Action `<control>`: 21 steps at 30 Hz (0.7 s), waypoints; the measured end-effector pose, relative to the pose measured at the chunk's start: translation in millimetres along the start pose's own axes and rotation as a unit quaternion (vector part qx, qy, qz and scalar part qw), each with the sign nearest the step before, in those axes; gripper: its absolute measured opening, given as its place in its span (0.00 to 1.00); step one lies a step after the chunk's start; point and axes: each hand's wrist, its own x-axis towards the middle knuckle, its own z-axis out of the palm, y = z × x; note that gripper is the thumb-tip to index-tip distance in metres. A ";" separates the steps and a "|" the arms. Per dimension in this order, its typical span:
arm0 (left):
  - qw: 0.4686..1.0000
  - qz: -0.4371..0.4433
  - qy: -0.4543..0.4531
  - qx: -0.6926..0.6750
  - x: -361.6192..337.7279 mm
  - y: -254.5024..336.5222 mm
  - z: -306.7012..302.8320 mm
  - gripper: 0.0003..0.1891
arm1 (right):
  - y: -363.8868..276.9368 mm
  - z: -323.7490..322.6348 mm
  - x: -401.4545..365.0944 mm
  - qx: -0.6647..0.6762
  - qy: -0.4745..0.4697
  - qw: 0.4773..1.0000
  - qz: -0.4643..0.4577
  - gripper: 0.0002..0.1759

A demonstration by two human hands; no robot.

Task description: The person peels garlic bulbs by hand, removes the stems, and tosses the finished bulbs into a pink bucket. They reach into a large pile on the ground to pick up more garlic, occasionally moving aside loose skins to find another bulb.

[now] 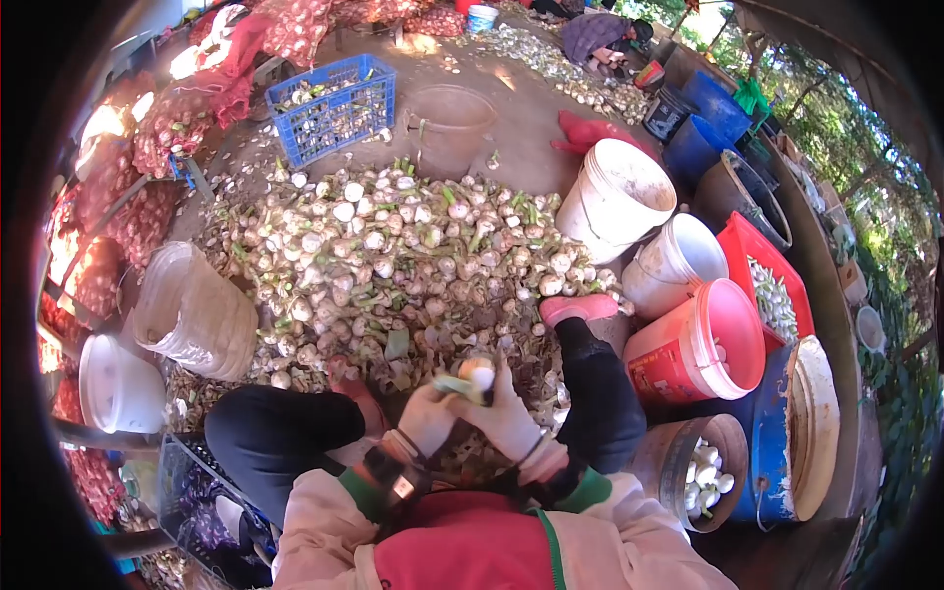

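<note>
In front of my body, both hands come together on a pale onion bulb [480, 375] with a green stalk. My left hand [428, 419] is closed at the stalk side. My right hand [503, 413] is closed around the bulb's other side, its fingers partly hidden. A small dark patch shows between the hands; I cannot make out what it is. Just beyond them spreads a large heap of onion bulbs [393, 246] with cut green stalks and loose skins, reaching my feet.
Right of me stand a white bucket [610, 202], a red bucket [688, 344], a pot of peeled bulbs [644, 457] and a red tray [801, 280]. A blue crate [295, 138] stands beyond the heap. Red mesh sacks [123, 187] line the left. Another person [595, 41] crouches far back.
</note>
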 end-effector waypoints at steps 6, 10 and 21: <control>0.915 0.009 0.065 -0.397 -9.7 23.9 -8.2 0.08 | 33.3 -17.6 18.1 0.255 -0.096 0.957 0.097 0.25; 0.964 0.073 0.109 -0.229 1.1 13.9 -57.7 0.12 | 34.9 -28.8 25.4 0.112 -0.102 0.984 0.098 0.22; 0.837 0.393 -0.079 0.372 -11.5 -5.5 1.3 0.06 | 49.8 -24.5 1.8 -0.168 -0.033 0.979 -0.114 0.16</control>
